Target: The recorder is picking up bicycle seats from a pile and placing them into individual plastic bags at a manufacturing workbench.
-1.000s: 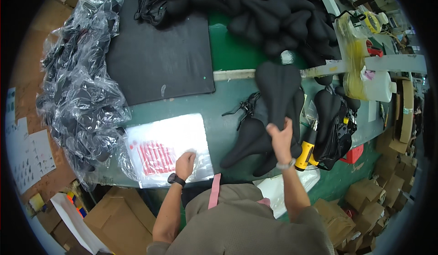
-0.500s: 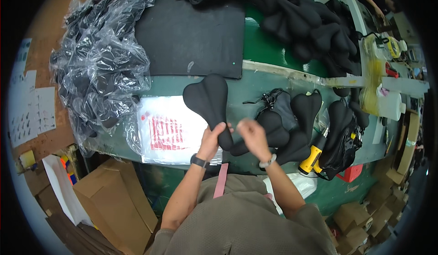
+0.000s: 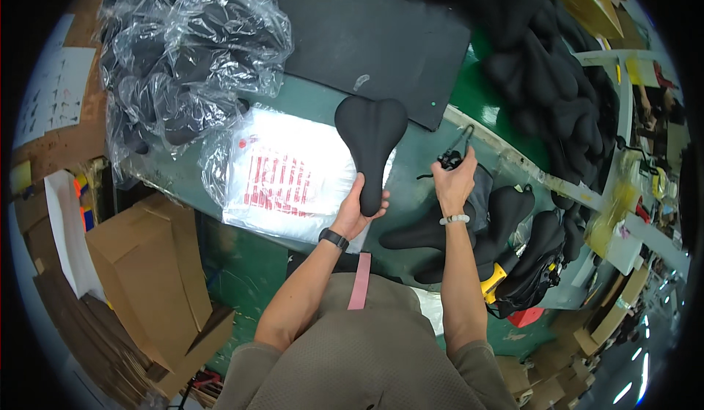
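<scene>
Your left hand [image 3: 353, 212] grips the narrow nose of a black padded bicycle saddle cover [image 3: 371, 146], held above the green bench [image 3: 308, 98]. Your right hand [image 3: 455, 182] pinches a black drawstring cord [image 3: 456, 149], fingers clenched on it, just beside the cover

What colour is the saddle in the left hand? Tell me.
Plain black all over, seen in the head view: the saddle is held by its narrow nose in the left hand.

The left hand [image 3: 354, 212] covers the narrow nose of the black saddle cover [image 3: 371, 142], so its tip cannot be seen. What the right hand [image 3: 453, 182] pinches is a small dark strap piece [image 3: 456, 149], too small to make out. The bagged covers [image 3: 183, 58] blur behind crinkled plastic. The black pile [image 3: 543, 65] runs off the top edge.
</scene>
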{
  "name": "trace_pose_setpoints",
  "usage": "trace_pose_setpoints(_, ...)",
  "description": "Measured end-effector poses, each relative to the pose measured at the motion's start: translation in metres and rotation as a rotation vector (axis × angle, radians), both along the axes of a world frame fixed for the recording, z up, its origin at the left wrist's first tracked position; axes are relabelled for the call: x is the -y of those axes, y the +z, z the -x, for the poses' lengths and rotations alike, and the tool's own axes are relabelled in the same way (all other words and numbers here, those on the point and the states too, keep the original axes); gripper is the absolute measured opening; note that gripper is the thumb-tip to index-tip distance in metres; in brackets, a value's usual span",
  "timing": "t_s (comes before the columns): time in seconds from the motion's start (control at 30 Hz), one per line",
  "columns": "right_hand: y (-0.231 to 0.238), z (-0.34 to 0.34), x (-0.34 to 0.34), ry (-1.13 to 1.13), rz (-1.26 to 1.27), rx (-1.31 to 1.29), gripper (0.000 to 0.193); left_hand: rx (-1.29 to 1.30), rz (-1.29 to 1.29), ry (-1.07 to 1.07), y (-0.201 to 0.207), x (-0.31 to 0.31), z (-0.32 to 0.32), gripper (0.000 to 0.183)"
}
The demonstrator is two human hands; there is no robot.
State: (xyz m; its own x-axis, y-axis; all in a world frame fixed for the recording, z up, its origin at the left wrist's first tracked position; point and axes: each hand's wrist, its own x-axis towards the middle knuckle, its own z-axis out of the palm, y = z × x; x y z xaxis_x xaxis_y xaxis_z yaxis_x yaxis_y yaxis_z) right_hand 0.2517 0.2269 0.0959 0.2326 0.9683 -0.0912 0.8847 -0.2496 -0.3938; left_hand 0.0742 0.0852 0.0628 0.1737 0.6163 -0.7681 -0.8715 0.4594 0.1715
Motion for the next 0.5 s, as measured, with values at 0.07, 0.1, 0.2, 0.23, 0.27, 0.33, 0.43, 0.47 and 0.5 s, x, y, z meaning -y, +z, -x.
trace_pose_setpoints(0.07, 0.023, 0.022, -0.004, 0.191, 0.062, -0.265, 0.079, -0.007, 0.019, 0.021, -0.002, -0.004, -0.002, 0.064)
trace_pose_setpoints(0.1, 0.032, 0.033, -0.002, 0.271, 0.038, -0.317, 0.074, -0.006, -0.002, 0.011, -0.006, -0.005, -0.001, 0.063)
trace_pose_setpoints(0.2, 0.078, 0.080, 0.001, 0.584, 0.335, -0.364, 0.070, -0.041, -0.009, 0.003, -0.009, 0.000, -0.004, 0.059)
trace_pose_setpoints(0.23, 0.077, 0.090, 0.004, 0.585, 0.337, -0.353, 0.070, -0.060, 0.001, 0.010, -0.010, -0.002, -0.006, 0.060)
trace_pose_setpoints(0.27, 0.076, 0.099, 0.008, 0.645, 0.376, -0.303, 0.070, -0.079, 0.010, 0.017, -0.011, -0.003, -0.008, 0.060)
trace_pose_setpoints(0.33, 0.075, 0.106, 0.008, 0.713, 0.418, -0.245, 0.071, -0.039, -0.047, 0.030, -0.011, -0.001, -0.007, 0.061)
trace_pose_setpoints(0.43, 0.069, 0.110, 0.006, 0.691, 0.554, -0.255, 0.073, 0.037, -0.031, 0.048, -0.014, 0.001, -0.005, 0.062)
trace_pose_setpoints(0.47, 0.062, 0.111, 0.003, 0.754, 0.445, -0.205, 0.073, 0.028, -0.075, 0.031, -0.017, 0.002, -0.004, 0.062)
trace_pose_setpoints(0.5, 0.056, 0.113, -0.001, 0.814, 0.333, -0.156, 0.072, 0.018, -0.120, 0.013, -0.019, 0.003, -0.005, 0.062)
